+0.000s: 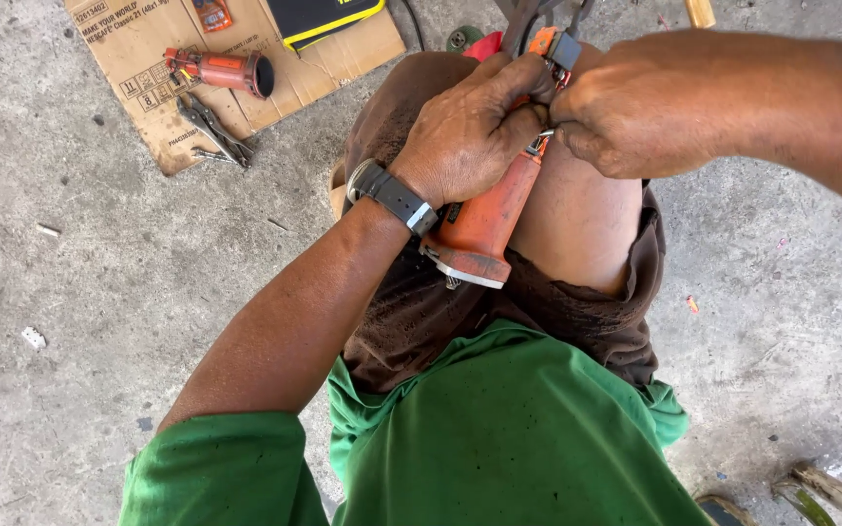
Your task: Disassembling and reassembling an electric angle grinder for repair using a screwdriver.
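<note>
1. Green shirt (499,438) fills the bottom of the view, with brown shorts (411,312) above it; the person sits over a bare knee (577,219).
2. Both hands meet at the upper end of an orange power tool (484,219) that rests across the lap.
3. Left hand (470,127), with a dark watch (392,193) at the wrist, wraps over the top of the tool body, fingers curled shut round it.
4. Right hand (635,112) comes in from the right and is pinched closed on a small metal part at the tool's head, touching the left hand. What exactly it grips is hidden.
5. Long axis of the tool runs from its open butt end, low and near the body, up and away to the right toward the hands. The head end lies under the fingers; the butt end sticks out free below the left wrist.
6. Farther off, on the concrete floor (99,321) at upper left, a sheet of cardboard (138,88) carries a second orange tool part (226,70) and locking pliers (214,129), well apart from both hands, nearer the left.
</note>
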